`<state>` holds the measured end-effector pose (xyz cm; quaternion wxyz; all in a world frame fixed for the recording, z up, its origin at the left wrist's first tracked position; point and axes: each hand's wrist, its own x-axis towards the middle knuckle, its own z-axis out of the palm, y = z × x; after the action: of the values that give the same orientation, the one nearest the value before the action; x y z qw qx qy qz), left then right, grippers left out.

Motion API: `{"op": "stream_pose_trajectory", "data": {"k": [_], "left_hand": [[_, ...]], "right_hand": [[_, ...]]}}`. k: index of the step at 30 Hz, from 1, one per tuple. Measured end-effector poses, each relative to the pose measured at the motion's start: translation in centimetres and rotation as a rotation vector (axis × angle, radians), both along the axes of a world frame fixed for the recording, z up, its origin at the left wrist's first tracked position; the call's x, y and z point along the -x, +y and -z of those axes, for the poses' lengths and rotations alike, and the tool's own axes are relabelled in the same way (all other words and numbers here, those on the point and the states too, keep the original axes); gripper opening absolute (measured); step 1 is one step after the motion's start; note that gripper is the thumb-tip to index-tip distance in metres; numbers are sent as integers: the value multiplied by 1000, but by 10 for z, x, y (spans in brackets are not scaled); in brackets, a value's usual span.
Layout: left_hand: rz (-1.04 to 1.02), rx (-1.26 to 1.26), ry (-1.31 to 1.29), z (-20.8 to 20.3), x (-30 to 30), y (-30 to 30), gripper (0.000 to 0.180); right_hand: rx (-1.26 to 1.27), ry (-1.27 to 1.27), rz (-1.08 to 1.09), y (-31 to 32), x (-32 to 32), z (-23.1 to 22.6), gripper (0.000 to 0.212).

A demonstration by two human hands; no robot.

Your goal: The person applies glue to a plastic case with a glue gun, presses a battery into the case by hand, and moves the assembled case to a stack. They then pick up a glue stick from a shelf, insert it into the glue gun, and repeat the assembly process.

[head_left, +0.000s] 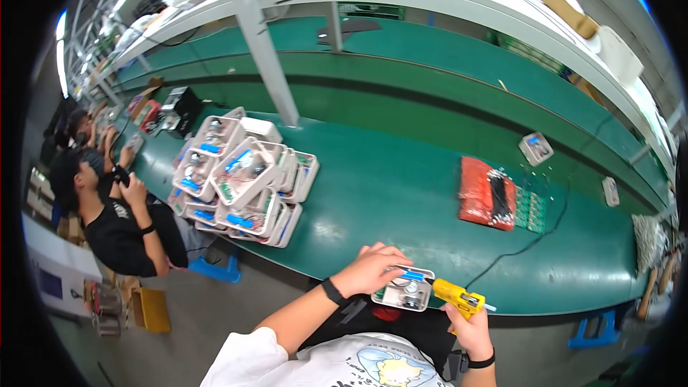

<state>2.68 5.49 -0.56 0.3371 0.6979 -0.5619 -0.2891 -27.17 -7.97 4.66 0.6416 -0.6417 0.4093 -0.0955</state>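
My right hand (469, 326) is wrapped round the handle of a yellow hot glue gun (459, 298). A white glue stick pokes out of its back, and its nozzle points left at the rim of a white plastic housing (428, 294). Inside that open housing are a blue cylindrical part (411, 276), a green board and a round metallic part. My left hand (373, 269) grips the housing from its left and far side, fingers near the blue part. The housing is at the near edge of the green table; whether it rests on it I cannot tell.
A pile of similar housings (247, 172) stands on the green table (373, 172) to the left. At right lie a red bag (476, 193), green circuit boards (530, 209) and a black cable (516, 252). A co-worker (118, 226) sits at far left; blue stools (595, 331) stand below.
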Motion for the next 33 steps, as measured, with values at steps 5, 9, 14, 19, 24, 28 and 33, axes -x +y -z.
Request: {"op": "stream_pose_trajectory", "data": {"k": [5,9,14,19,24,28,33], "left_hand": [[-25,-4,-23,2,1,0,31],[-44,23,-13,9,6,4,31],[2,73,21,11,5,1,35],[11,116,-31,-1,-11,12,47],[12,51,42,-25,-7,7,55],[25,69,71,-21,-2,1,57],[15,78,75,-20,3,8,59]], "right_hand": [[-67,-46,27,-6,-5,7,33],[-78,-72,1,-5,5,16,33],[-127,-104,14,-3,8,16,34],[-171,-84,-125,-12,-13,7,40],[-161,-53,-150,-8,-38,-13,38],[-154,47,-214,-1,-48,-13,34],[-57,200,-290,4,-62,-28,33]]}}
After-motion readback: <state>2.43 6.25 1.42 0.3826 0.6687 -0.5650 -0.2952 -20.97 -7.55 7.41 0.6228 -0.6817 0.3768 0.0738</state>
